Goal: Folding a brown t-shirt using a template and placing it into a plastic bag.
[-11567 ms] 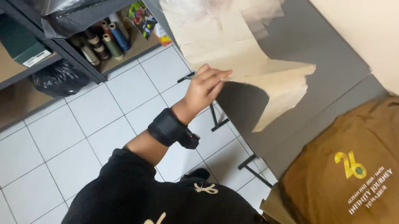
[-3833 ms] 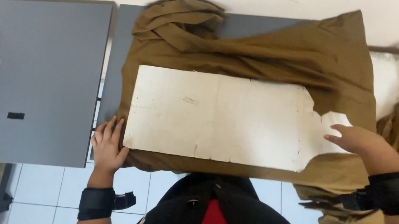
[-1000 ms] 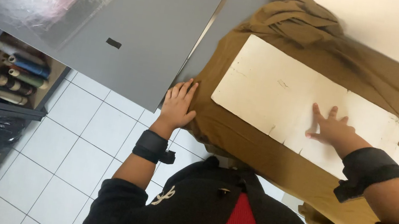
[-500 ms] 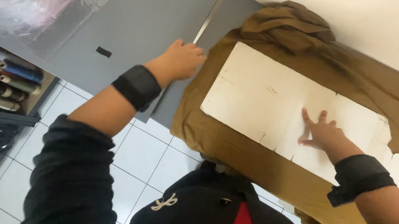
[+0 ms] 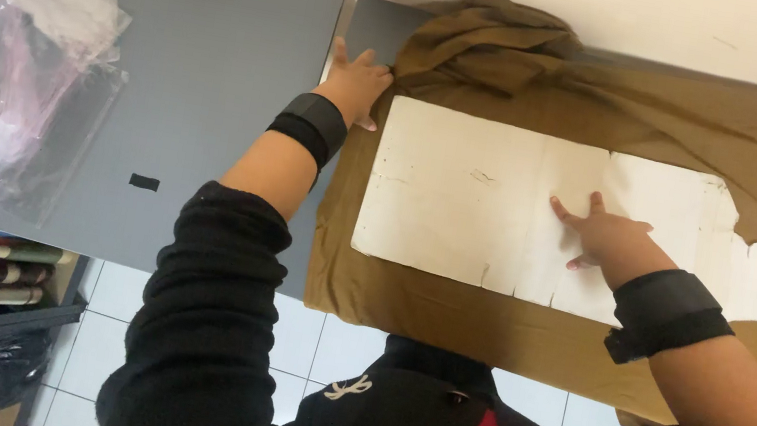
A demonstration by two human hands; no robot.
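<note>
Two hands — left hand (image 5: 355,83) grasping brown cloth (image 5: 561,80), right hand (image 5: 607,237) flat on white board (image 5: 462,196).

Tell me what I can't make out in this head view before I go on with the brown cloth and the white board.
- Brown cloth: the white board covers its middle; its right end runs off the frame.
- White board: its right end is cut off by the frame edge.
- Left hand: its fingertips sink into the bunched folds, so the grip is unclear.
- Right hand: its palm is hidden, flat on the board.
</note>
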